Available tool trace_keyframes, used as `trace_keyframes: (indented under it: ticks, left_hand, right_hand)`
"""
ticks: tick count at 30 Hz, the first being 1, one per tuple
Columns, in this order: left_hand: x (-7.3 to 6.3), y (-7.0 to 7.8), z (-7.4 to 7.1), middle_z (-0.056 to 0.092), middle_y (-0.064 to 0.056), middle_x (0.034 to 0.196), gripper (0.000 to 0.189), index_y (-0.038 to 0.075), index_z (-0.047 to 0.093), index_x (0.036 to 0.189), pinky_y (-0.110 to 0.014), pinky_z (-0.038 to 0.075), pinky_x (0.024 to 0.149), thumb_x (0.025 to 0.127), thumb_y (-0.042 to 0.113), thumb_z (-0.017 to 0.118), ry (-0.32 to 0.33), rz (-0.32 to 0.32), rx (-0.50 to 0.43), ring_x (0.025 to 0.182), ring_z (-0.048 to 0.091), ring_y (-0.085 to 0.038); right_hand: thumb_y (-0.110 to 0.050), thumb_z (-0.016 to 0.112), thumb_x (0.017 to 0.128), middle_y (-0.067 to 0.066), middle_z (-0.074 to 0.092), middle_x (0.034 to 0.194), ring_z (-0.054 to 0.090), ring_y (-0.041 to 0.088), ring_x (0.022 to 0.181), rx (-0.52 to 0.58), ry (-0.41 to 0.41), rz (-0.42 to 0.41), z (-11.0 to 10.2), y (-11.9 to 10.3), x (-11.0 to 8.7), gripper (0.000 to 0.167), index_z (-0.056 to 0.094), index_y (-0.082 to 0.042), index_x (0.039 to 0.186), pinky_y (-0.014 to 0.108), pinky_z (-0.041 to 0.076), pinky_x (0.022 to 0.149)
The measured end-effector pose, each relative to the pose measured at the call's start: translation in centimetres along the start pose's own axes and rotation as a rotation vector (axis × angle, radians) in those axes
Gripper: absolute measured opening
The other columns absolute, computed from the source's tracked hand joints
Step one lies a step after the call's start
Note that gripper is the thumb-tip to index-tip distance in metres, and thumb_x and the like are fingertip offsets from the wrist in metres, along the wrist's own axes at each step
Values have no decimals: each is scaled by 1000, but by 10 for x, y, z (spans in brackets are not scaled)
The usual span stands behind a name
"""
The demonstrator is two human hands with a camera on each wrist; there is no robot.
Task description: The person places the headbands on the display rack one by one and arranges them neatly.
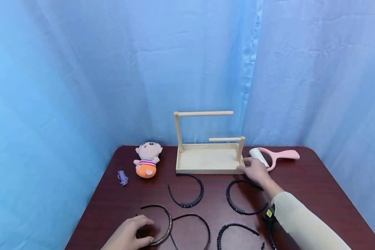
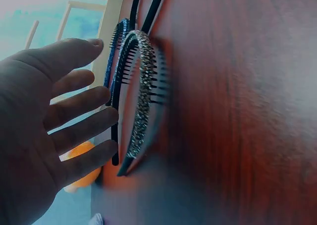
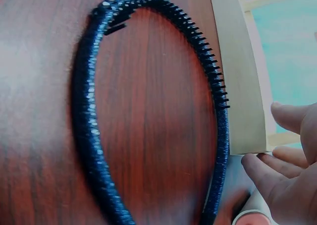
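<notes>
A wooden stand (image 1: pixel 206 171) on a dark red table (image 1: pixel 318 187), with headbands laid out before it; all positions are referred to the stand. The tall post rises at its left end and the short post at its right; each bar is carried by one post alone, its other end free. The right hand (image 1: pixel 254 169) is at the stand's right front corner, fingers nearly straight and touching the corner rather than curled about it; such a placement would suit steadying or squaring the tray, though the pressure applied cannot be judged. The left hand (image 1: pixel 129 231) lies well in front of the stand and to its left, beside a speckled headband (image 1: pixel 170 224); its fingers are extended and spaced, gripping nothing, and whether they touch the band cannot be told. A toothed black headband (image 1: pixel 201 190) lies just before the stand's left half, a glittering dark headband (image 1: pixel 228 198) before its right corner, and, farther forward, a thin headband (image 1: pixel 208 232) and a front black headband (image 1: pixel 219 239). The bands lie flat and mostly apart, presumably so that each may be reached singly. A doll (image 1: pixel 146 171) and purple cord (image 1: pixel 123 177) lie left of the stand, a pink-handled roller (image 1: pixel 285 154) to its right, perhaps set aside to leave the foreground to the bands.
</notes>
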State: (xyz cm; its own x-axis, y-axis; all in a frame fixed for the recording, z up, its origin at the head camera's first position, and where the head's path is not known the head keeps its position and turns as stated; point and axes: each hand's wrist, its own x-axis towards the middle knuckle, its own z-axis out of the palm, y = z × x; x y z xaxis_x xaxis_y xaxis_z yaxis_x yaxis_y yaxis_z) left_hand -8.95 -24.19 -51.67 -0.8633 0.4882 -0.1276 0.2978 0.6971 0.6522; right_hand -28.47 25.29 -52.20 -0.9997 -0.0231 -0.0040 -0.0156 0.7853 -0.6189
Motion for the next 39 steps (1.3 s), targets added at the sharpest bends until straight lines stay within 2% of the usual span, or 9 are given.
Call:
trace_keyframes:
  ticks: [8,13,16,20,23,26,32,35,39]
  left_hand:
    - [-5,-10,5,68,11,105,31,17,74,115,-28,54,74,89,33,80,-73,57,-31,91,59,1]
    - [-7,-14,9,67,14,101,29,20,75,114,-29,53,73,91,37,77,-99,80,-58,89,57,2]
    - [-6,-16,11,66,16,98,31,21,76,113,-27,53,71,90,42,77,-82,135,-35,87,57,3]
    - [-5,-20,14,67,17,96,31,22,78,111,-25,52,68,90,44,76,-35,257,59,86,57,4]
    - [-4,-22,16,67,18,95,29,23,79,108,-23,49,66,90,45,74,-7,307,119,86,56,4]
    - [-4,-23,19,66,20,92,28,25,80,105,-22,43,64,89,46,73,9,295,156,84,53,4]
    - [-4,-21,24,60,25,88,22,28,81,103,-25,38,64,88,42,73,-6,190,139,81,46,5]
    - [-3,-20,27,59,25,86,18,29,81,101,-23,38,64,84,32,76,28,211,168,79,45,5]
    - [-3,-22,31,60,25,85,21,30,81,97,-19,38,63,78,21,80,96,276,230,77,45,6]
  right_hand:
    - [-28,75,93,27,68,126,62,44,119,-15,59,-3,7,9,-4,53,63,3,134,59,48,99]
    - [-27,72,96,25,70,124,66,42,115,9,97,4,14,11,-8,48,64,2,134,57,51,95]
    - [-26,72,96,24,70,126,64,43,118,16,124,5,15,12,-9,46,66,1,132,58,50,98]
    - [-26,73,95,24,70,126,62,45,120,18,145,9,14,12,-11,44,68,-1,131,58,47,101]
    - [-25,73,95,22,70,126,62,44,120,20,146,15,14,12,-11,44,68,-1,131,58,46,101]
    - [-25,74,95,20,71,126,63,43,119,26,147,23,15,13,-11,44,68,-2,132,58,45,103]
    - [-24,74,95,20,73,122,66,42,115,30,154,14,16,15,-9,44,68,0,132,63,36,111]
    - [-24,74,95,19,73,121,67,41,114,30,158,15,16,16,-7,44,68,-1,132,64,33,113]
    - [-23,75,94,18,73,122,70,38,109,19,153,11,15,16,-6,44,68,0,131,59,44,103]
